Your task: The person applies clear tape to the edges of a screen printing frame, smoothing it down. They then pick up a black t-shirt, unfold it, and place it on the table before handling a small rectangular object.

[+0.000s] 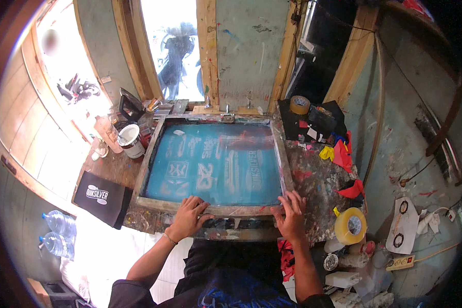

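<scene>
A wooden-framed screen-printing screen (215, 165) lies before me, its blue-green mesh bearing several pale stencil designs and numbers. At the back a metal hinge clamp (227, 117) meets its frame. My left hand (188, 217) is on the front rail, fingers bent over the top and thumb pointing right. At the front right corner is my right hand (291, 215), its fingers on the wood and its thumb on the front rail. A reddish smear (248, 139) of ink shows on or through the mesh at the upper right. What lies under the screen is mostly hidden.
A tub of white ink (130, 140) and a clothes iron (131, 106) stand at the left, behind a black printed cloth (100, 198). Tape rolls (299, 104) and a wide clear tape roll (350, 226) sit right, near red fabric scraps (342, 158).
</scene>
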Demonstrator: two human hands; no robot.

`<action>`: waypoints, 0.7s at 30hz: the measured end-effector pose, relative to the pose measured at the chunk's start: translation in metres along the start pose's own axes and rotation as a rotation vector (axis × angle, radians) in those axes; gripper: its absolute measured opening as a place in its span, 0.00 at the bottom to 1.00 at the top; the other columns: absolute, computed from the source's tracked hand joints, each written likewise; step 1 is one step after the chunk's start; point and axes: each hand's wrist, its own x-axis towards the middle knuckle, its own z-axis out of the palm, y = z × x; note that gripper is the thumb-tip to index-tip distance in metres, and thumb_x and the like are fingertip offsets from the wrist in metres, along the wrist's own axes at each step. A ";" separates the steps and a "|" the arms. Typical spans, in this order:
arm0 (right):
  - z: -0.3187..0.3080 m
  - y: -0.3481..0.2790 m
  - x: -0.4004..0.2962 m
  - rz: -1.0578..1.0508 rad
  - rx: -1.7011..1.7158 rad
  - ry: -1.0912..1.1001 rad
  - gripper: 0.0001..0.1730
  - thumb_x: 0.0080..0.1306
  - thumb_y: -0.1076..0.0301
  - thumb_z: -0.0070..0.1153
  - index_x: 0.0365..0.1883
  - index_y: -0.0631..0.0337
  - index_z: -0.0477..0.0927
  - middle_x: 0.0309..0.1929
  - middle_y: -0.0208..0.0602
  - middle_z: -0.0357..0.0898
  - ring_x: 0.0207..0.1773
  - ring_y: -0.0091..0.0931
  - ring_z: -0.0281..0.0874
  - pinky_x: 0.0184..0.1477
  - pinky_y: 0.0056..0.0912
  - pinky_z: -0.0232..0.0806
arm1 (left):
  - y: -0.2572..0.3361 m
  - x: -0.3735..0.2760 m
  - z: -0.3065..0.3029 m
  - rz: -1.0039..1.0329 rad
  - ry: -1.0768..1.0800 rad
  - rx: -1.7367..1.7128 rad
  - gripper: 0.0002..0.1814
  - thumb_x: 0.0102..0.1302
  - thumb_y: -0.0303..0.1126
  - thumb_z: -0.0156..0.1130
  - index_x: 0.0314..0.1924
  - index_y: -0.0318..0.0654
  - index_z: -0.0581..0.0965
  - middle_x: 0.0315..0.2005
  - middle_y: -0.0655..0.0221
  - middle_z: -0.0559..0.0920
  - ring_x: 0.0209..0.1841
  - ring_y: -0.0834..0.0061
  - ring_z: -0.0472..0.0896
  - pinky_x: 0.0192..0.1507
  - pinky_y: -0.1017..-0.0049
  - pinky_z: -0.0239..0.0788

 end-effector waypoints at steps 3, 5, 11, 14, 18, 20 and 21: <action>0.001 -0.002 0.002 0.131 0.195 0.099 0.29 0.70 0.49 0.58 0.60 0.62 0.75 0.67 0.52 0.66 0.72 0.50 0.59 0.71 0.57 0.55 | 0.001 0.003 -0.007 0.015 0.003 0.008 0.21 0.63 0.44 0.68 0.46 0.33 0.80 0.38 0.63 0.75 0.43 0.60 0.73 0.47 0.65 0.64; 0.008 0.007 0.002 0.181 0.235 0.118 0.32 0.71 0.50 0.57 0.65 0.64 0.70 0.69 0.57 0.61 0.73 0.51 0.58 0.70 0.51 0.58 | 0.001 0.003 -0.008 0.026 0.016 0.013 0.21 0.63 0.44 0.68 0.47 0.33 0.80 0.37 0.63 0.75 0.43 0.61 0.73 0.47 0.65 0.64; 0.005 0.007 0.006 0.247 0.311 0.087 0.32 0.72 0.54 0.58 0.65 0.67 0.68 0.66 0.57 0.67 0.69 0.49 0.65 0.69 0.48 0.59 | 0.003 0.005 -0.010 0.010 -0.002 0.004 0.21 0.63 0.44 0.67 0.48 0.33 0.80 0.38 0.62 0.75 0.44 0.61 0.73 0.47 0.65 0.64; 0.007 0.009 0.005 0.263 0.354 0.123 0.31 0.72 0.52 0.56 0.64 0.67 0.69 0.66 0.55 0.67 0.70 0.49 0.64 0.69 0.49 0.60 | 0.004 0.006 -0.010 0.003 -0.002 -0.002 0.21 0.63 0.43 0.67 0.48 0.33 0.80 0.38 0.63 0.75 0.44 0.61 0.72 0.48 0.66 0.64; 0.008 0.009 0.004 0.301 0.347 0.097 0.31 0.73 0.50 0.55 0.64 0.66 0.70 0.67 0.54 0.67 0.71 0.47 0.64 0.69 0.49 0.60 | 0.003 0.004 -0.010 -0.027 -0.038 -0.011 0.21 0.63 0.43 0.67 0.48 0.33 0.80 0.38 0.62 0.75 0.44 0.60 0.72 0.49 0.66 0.64; 0.010 0.010 0.001 0.315 0.402 0.092 0.31 0.73 0.51 0.55 0.64 0.66 0.70 0.66 0.54 0.67 0.70 0.47 0.64 0.69 0.49 0.60 | -0.002 -0.003 -0.006 -0.015 -0.012 -0.020 0.21 0.62 0.43 0.69 0.47 0.33 0.81 0.37 0.61 0.75 0.43 0.60 0.72 0.48 0.64 0.64; 0.009 0.012 0.003 0.315 0.421 0.110 0.31 0.72 0.51 0.56 0.64 0.66 0.70 0.66 0.53 0.67 0.70 0.46 0.64 0.69 0.48 0.60 | -0.004 -0.001 -0.004 0.011 0.014 -0.023 0.22 0.61 0.42 0.70 0.47 0.32 0.81 0.37 0.61 0.75 0.42 0.60 0.72 0.48 0.63 0.64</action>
